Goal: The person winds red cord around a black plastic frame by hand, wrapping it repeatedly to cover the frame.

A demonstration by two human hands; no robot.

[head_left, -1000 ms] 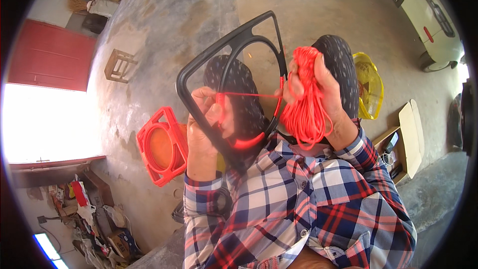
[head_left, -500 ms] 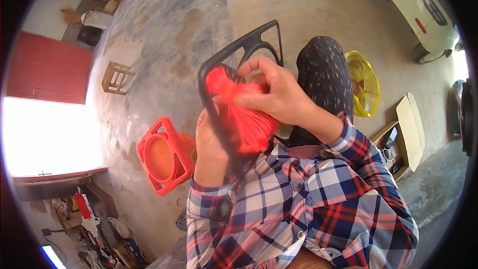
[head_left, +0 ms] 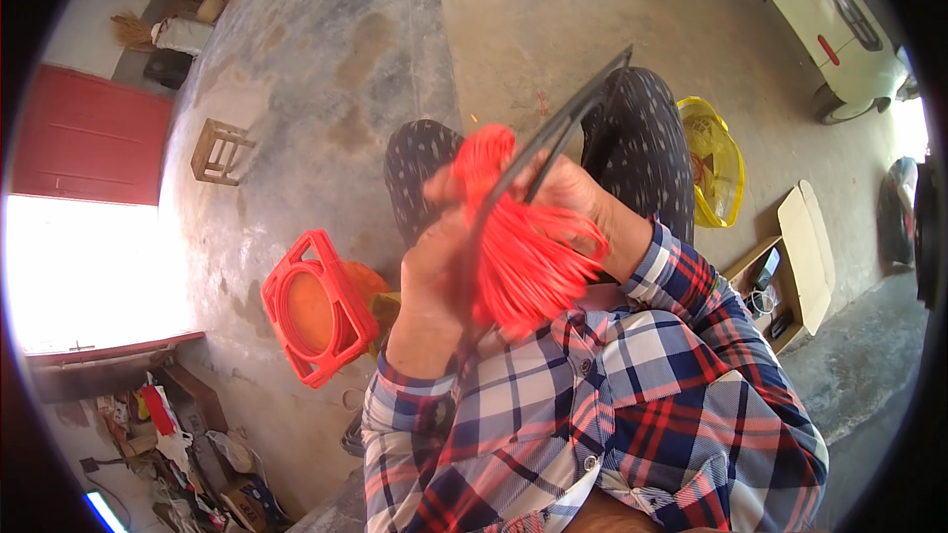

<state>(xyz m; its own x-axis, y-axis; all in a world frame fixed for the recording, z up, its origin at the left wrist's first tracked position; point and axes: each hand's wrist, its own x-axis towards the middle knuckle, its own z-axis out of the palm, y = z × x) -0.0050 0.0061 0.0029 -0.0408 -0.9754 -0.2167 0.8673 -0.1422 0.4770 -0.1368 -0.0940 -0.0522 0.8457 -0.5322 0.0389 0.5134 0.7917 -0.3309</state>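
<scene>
A large looped bundle of thin red cord hangs against a black plastic frame above my lap. The frame is tilted, so it shows nearly edge-on, and its lower end is blurred. My left hand is closed around the frame's near side, its fingertips against the cord. Behind the frame and above the spread strands is my right hand; its fingers are hidden by the frame and cord. A narrower loop of the cord sticks up between both hands.
A red square frame with an orange round part stands on the floor at left, a wooden stool beyond it. To the right are a yellow basket and an open cardboard box. A white vehicle is parked at far right.
The black frame has turned from showing its round opening to nearly edge-on and shifted right. The red cord bundle now spreads wider, and my right hand has gone behind the frame.
</scene>
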